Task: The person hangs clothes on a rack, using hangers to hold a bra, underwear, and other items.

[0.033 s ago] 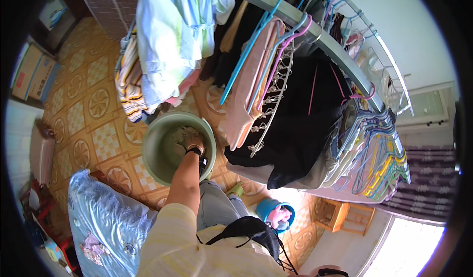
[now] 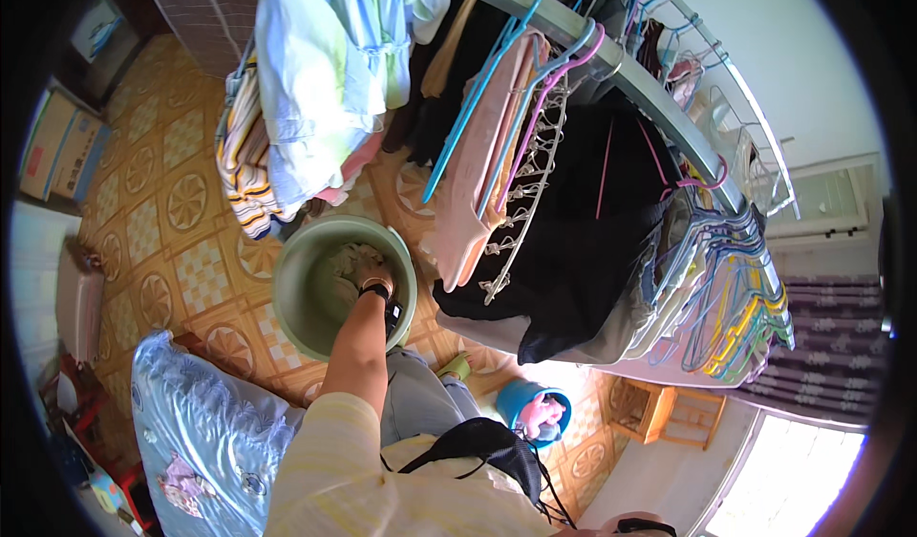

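Note:
My left arm reaches down into a pale green bucket on the tiled floor. Inside it, my left hand is closed on a crumpled pale cloth, though the fingers are partly buried in the folds. A black band circles that wrist, and a small dark object shows beside it at the bucket's inner wall. My right hand is out of view.
Overhead, a metal rail carries hanging clothes and several empty hangers. A blue bucket with pink items stands to the right, near a wooden stool. Shiny blue fabric lies lower left; cardboard boxes stand far left.
The whole view has shifted very slightly. My left hand stays down in the bucket at the cloth.

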A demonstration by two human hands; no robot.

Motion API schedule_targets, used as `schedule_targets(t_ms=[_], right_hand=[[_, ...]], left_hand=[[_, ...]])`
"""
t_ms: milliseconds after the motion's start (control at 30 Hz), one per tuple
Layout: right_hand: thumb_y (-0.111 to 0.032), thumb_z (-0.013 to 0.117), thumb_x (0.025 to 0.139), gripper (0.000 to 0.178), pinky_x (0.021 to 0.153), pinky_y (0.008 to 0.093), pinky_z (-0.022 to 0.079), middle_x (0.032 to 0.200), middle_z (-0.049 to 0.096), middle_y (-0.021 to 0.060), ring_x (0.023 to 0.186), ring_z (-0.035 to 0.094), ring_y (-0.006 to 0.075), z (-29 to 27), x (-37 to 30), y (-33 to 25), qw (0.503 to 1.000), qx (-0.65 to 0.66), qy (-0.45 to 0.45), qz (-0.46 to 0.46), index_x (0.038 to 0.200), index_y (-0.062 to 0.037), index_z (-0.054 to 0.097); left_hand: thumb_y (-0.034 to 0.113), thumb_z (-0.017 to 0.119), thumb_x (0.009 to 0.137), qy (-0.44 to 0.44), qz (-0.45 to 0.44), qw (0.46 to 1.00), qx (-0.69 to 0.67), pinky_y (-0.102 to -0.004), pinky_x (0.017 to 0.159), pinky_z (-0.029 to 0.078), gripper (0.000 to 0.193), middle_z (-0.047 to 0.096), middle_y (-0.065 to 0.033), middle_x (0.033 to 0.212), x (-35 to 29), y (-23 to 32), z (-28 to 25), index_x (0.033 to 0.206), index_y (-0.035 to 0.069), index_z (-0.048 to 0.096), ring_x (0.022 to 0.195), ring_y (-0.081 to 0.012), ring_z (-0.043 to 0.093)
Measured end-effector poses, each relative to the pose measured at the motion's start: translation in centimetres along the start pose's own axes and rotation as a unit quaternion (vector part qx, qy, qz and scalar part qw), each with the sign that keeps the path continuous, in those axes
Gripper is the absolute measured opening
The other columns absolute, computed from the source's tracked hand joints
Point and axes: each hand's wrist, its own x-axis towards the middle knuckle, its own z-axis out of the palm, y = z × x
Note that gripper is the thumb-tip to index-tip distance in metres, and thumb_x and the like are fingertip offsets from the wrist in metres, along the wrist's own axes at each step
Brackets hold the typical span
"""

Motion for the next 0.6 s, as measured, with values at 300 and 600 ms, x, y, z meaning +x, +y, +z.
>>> schedule_targets(t_ms=[300, 600], right_hand=[[-0.036, 0.051, 0.095, 0.041, 0.091, 0.0504, 0.039, 0.107, 0.062, 0.0184, 0.099, 0.056, 0.0345, -0.4, 2.0, 1.0, 0.996, -0.071, 0.011, -0.059, 0.103, 0.0015, 0.064], [-0.035, 0.05, 0.095, 0.039, 0.092, 0.0488, 0.038, 0.106, 0.063, 0.0173, 0.1, 0.055, 0.0329, 1.1, 1.0, 0.3, 0.992, -0.101, 0.01, -0.069, 0.098, -0.0008, 0.068]], left_hand=[[0.022, 0.046, 0.092, 0.005, -0.088, 0.936, -0.341, -0.0362, 0.11, 0.027, 0.068, 0.033, -0.0188, 0.146, -3.3, -1.4, -1.7, 0.148, 0.005, 0.011, 0.133, -0.0295, 0.033], [0.028, 0.052, 0.088, 0.061, 0.014, 0.941, -0.333, -0.0422, 0.082, 0.045, 0.034, 0.055, -0.0172, 0.102, -2.5, -3.7, -0.5, 0.114, 0.005, 0.054, 0.094, -0.0332, 0.055]])
